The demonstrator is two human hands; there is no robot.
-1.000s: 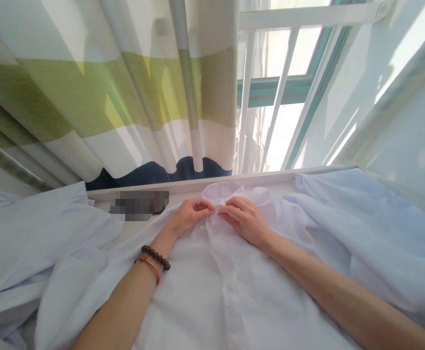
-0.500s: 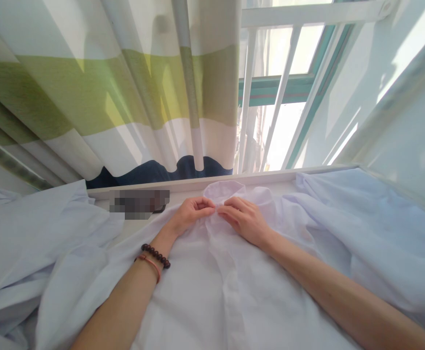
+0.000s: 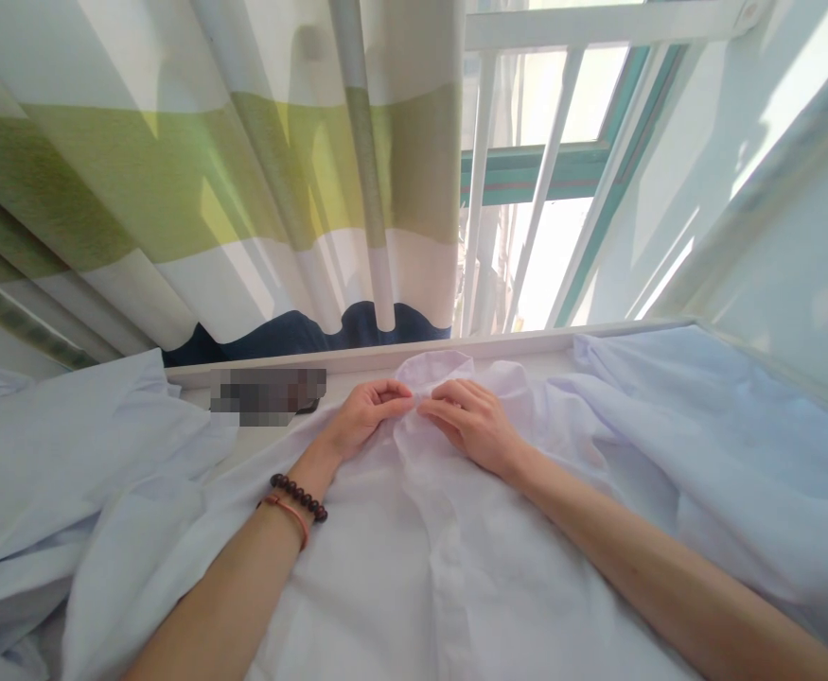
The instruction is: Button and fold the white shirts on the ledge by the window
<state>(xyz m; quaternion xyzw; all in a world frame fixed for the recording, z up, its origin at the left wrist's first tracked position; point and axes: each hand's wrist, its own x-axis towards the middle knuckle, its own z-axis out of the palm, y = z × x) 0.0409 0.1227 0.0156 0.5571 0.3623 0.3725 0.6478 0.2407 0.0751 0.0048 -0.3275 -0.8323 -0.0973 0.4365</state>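
A white button-up shirt (image 3: 414, 567) lies spread flat in front of me, front up, collar (image 3: 436, 367) at the far end. My left hand (image 3: 361, 421) pinches the shirt's front edge just below the collar, fingers curled tight. My right hand (image 3: 471, 421) pinches the opposite edge, fingertips almost meeting the left ones. A dark bead bracelet and a red cord (image 3: 294, 501) circle my left wrist. Both forearms rest on the shirt.
More pale fabric is bunched at the left (image 3: 51, 473) and spread at the right (image 3: 726, 445). A white ledge (image 3: 357, 357) runs behind the collar, with a blurred dark object (image 3: 268, 395) on it. Beyond hang a striped curtain (image 3: 243, 189) and a barred window (image 3: 541, 180).
Almost nothing differs; my hands stay pinched at the shirt's neck, with only slight finger movement and a small shift of the camera.
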